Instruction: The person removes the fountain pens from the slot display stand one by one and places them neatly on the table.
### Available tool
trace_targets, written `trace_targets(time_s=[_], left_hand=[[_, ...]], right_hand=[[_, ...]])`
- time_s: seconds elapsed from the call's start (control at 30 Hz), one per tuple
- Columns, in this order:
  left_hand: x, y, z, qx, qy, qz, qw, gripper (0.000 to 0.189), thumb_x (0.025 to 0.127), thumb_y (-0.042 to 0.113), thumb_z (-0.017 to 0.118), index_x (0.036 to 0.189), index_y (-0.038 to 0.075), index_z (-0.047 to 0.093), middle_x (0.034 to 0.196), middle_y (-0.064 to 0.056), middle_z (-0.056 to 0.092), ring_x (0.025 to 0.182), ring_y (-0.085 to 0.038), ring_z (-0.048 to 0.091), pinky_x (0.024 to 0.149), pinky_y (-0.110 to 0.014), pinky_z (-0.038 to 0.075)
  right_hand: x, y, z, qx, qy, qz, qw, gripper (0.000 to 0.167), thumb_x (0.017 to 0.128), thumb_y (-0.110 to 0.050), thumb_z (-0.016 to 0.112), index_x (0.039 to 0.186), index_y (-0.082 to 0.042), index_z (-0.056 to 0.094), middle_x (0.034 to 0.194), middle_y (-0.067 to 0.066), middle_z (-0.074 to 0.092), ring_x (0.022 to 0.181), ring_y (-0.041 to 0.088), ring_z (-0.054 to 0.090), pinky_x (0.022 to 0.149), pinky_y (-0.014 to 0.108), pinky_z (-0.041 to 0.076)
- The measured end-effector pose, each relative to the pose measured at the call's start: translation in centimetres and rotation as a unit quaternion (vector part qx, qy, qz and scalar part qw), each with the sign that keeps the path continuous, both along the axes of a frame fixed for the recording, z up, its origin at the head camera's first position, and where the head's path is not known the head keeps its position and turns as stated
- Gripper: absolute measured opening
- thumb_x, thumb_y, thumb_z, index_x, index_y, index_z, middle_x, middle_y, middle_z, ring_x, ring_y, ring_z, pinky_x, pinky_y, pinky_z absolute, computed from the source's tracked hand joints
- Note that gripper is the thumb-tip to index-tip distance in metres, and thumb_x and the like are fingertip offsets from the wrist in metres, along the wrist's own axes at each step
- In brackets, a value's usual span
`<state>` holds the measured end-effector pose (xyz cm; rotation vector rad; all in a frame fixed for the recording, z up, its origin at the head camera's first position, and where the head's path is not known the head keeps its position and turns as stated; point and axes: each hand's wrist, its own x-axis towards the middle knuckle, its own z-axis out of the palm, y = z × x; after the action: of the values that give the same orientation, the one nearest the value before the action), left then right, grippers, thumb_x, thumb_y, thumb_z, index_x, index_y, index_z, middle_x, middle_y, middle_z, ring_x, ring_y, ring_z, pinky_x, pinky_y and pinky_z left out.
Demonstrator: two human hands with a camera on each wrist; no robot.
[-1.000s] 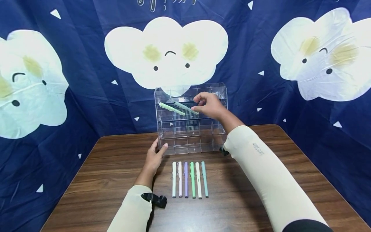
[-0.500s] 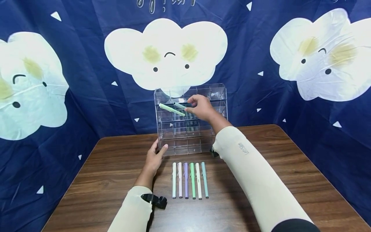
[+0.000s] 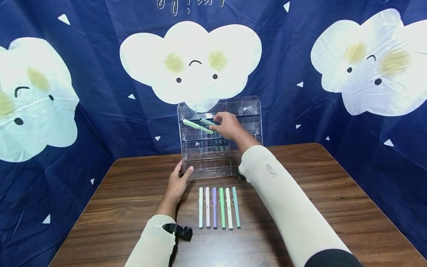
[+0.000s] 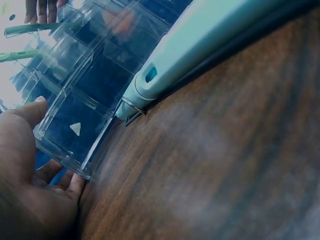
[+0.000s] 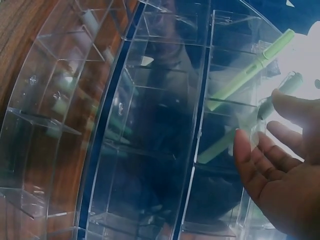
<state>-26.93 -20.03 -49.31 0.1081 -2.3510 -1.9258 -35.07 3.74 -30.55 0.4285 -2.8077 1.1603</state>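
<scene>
A clear acrylic rack (image 3: pixel 191 172) with tiered compartments stands upright on the table. My left hand (image 3: pixel 176 183) grips its lower left corner, thumb in front and fingers behind, as the left wrist view also shows. Slanting across an upper tier are a light green pen (image 3: pixel 197 126) and, to its right, a grey-green pen (image 3: pixel 207 121). My right hand (image 3: pixel 228 125) is at the grey-green pen and covers its right part. In the right wrist view, a gap shows between thumb and index finger; the thumb overlaps that pen (image 5: pixel 296 81).
Several pens lie side by side before the rack, among them a purple pen (image 3: pixel 214 208), a green pen (image 3: pixel 222 208) and a teal pen (image 3: pixel 236 208). The wooden table (image 3: pixel 116 207) ends at a dark blue curtain (image 3: pixel 143 126) with cloud prints.
My right hand has moved left and slightly down along the grey-green pen, covering more of it. Both pens on the rack and my left hand have stayed in place.
</scene>
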Motion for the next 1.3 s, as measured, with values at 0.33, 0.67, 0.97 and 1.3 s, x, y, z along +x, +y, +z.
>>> trace_targets(time_s=[0.33, 0.67, 0.97, 1.3], left_hand=[[0.0, 0.1, 0.1, -0.008, -0.012, 0.012, 0.9998, 0.073, 0.11, 0.035, 0.067, 0.174, 0.022, 0.033, 0.171, -0.022, 0.044, 0.159, -0.039, 0.043, 0.121, -0.055, 0.045], [0.0, 0.1, 0.1, -0.01, -0.014, 0.012, 0.9998, 0.073, 0.111, 0.036, 0.067, 0.174, 0.023, 0.033, 0.172, -0.021, 0.044, 0.157, -0.038, 0.045, 0.117, -0.052, 0.048], [0.0, 0.2, 0.1, -0.003, -0.011, 0.012, 0.9999, 0.072, 0.11, 0.034, 0.068, 0.173, 0.022, 0.035, 0.17, -0.021, 0.046, 0.155, -0.038, 0.047, 0.116, -0.052, 0.049], [0.0, 0.3, 0.1, -0.002, -0.004, 0.011, 0.9999, 0.071, 0.111, 0.034, 0.067, 0.173, 0.02, 0.035, 0.168, -0.023, 0.048, 0.157, -0.04, 0.046, 0.121, -0.054, 0.045]], right_hand=[[-0.2, -1.2, -0.6, 0.033, 0.01, -0.02, 0.9992, 0.037, 0.109, -0.031, 0.071, 0.139, -0.009, 0.069, 0.142, 0.013, 0.069, 0.125, 0.031, 0.065, 0.106, 0.048, 0.053], [0.0, -1.5, -0.9, 0.008, 0.02, -0.023, 0.9995, 0.025, 0.109, -0.029, 0.07, 0.125, -0.01, 0.074, 0.131, 0.013, 0.072, 0.109, 0.029, 0.066, 0.096, 0.048, 0.054], [-0.1, -1.7, -0.9, -0.007, 0.028, -0.039, 0.9988, 0.016, 0.111, -0.027, 0.067, 0.116, -0.013, 0.072, 0.108, 0.008, 0.07, 0.09, 0.025, 0.06, 0.082, 0.041, 0.048], [-0.3, -1.6, -0.3, -0.033, 0.06, -0.046, 0.9966, 0.018, 0.111, -0.018, 0.064, 0.124, -0.009, 0.072, 0.117, 0.009, 0.073, 0.101, 0.026, 0.062, 0.088, 0.041, 0.049]])
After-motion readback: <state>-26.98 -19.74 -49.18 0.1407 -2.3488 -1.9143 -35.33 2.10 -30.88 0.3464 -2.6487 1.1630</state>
